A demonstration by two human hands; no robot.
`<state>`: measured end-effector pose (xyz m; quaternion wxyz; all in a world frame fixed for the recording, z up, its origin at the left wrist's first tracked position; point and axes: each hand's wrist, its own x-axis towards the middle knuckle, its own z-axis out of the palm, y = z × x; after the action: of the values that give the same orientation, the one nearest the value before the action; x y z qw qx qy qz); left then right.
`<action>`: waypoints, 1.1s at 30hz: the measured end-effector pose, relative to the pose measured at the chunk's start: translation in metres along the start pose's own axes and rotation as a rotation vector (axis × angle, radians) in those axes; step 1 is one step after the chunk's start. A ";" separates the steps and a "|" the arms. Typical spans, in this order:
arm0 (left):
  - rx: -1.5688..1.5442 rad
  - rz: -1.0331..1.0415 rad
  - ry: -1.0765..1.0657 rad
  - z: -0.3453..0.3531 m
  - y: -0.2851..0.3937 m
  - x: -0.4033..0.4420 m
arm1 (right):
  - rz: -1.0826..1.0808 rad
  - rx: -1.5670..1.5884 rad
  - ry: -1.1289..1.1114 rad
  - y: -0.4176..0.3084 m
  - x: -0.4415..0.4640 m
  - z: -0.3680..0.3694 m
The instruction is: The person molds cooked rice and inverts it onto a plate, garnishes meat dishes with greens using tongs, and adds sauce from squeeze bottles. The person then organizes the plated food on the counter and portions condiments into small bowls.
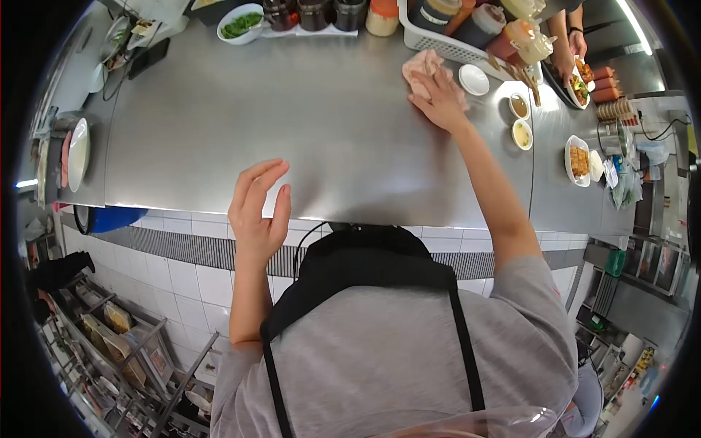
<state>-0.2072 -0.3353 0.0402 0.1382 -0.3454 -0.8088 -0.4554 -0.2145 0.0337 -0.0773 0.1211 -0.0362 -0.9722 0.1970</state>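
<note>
A crumpled pinkish cloth (418, 67) lies on the steel counter (292, 109) near its back right. My right hand (440, 98) presses on the cloth with its fingers spread, the arm stretched forward. Just right of that hand is a small white round dish (474, 79). My left hand (261, 208) is raised near the counter's front edge, fingers apart and slightly bent, touching nothing.
A white basket of sauce bottles (456, 50), jars (314, 14) and a bowl of greens (241, 25) line the back. Sauce cups (522, 134) and a fried food dish (579, 161) stand right. Another person's hands (566, 62) hold a food plate.
</note>
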 end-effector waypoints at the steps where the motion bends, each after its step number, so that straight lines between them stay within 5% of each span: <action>1: -0.004 -0.014 -0.003 0.000 0.001 -0.002 | -0.016 -0.242 0.066 0.009 0.000 0.010; 3: 0.005 -0.060 -0.005 -0.006 0.002 -0.010 | 0.004 -0.244 -0.017 0.009 -0.023 0.017; 5: 0.023 -0.082 -0.006 -0.017 -0.006 -0.026 | -0.274 -0.447 -0.160 -0.002 -0.072 0.005; 7: 0.127 -0.122 0.063 -0.030 -0.020 -0.050 | -0.182 -0.553 -0.412 -0.052 -0.123 0.004; 11: 0.109 -0.319 0.177 -0.050 -0.031 -0.087 | -0.409 -0.153 -0.268 -0.154 -0.136 0.027; 13: 0.114 -0.306 0.227 -0.055 -0.023 -0.089 | -0.488 -0.110 -0.456 -0.234 -0.105 0.050; 14: 0.126 -0.266 0.246 -0.057 -0.015 -0.085 | -0.747 0.349 -0.062 -0.247 -0.110 0.071; 16: 0.148 -0.223 0.265 -0.064 0.001 -0.079 | -0.475 1.201 -0.957 -0.289 -0.123 0.132; 18: 0.231 -0.131 0.171 -0.073 0.012 -0.072 | -0.475 0.955 -1.159 -0.326 -0.111 0.146; 21: 0.281 -0.116 0.261 -0.089 0.025 -0.073 | -0.340 1.186 -0.904 -0.339 -0.088 0.114; 23: 0.295 -0.096 0.296 -0.098 0.027 -0.076 | -0.571 0.971 -0.421 -0.325 -0.063 0.068; 24: 0.278 -0.097 0.301 -0.100 0.029 -0.079 | -0.391 1.082 -0.853 -0.305 -0.040 0.057; 25: 0.260 -0.094 0.312 -0.102 0.029 -0.080 | 0.042 1.545 -0.662 -0.291 -0.044 0.001; 26: 0.270 -0.092 0.305 -0.102 0.028 -0.081 | -0.020 1.467 -0.364 -0.279 -0.037 -0.028; 27: 0.277 -0.087 0.326 -0.101 0.027 -0.082 | -0.044 1.460 -0.371 -0.260 -0.027 -0.036; 29: 0.290 -0.138 0.251 -0.097 0.027 -0.084 | 0.152 0.800 -0.165 -0.219 0.004 -0.038; 31: 0.292 -0.145 0.254 -0.093 0.028 -0.088 | -0.175 0.461 0.173 -0.159 0.032 0.003; 32: 0.280 -0.170 0.242 -0.093 0.029 -0.091 | -0.188 0.460 0.171 -0.137 0.036 0.029; 33: 0.268 -0.198 0.228 -0.092 0.030 -0.095 | -0.092 0.009 0.243 -0.117 0.038 0.057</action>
<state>-0.1260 -0.4428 0.0589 0.2281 -0.1887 -0.8715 -0.3911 -0.2682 -0.0906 -0.0736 0.2470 -0.0146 -0.9502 0.1896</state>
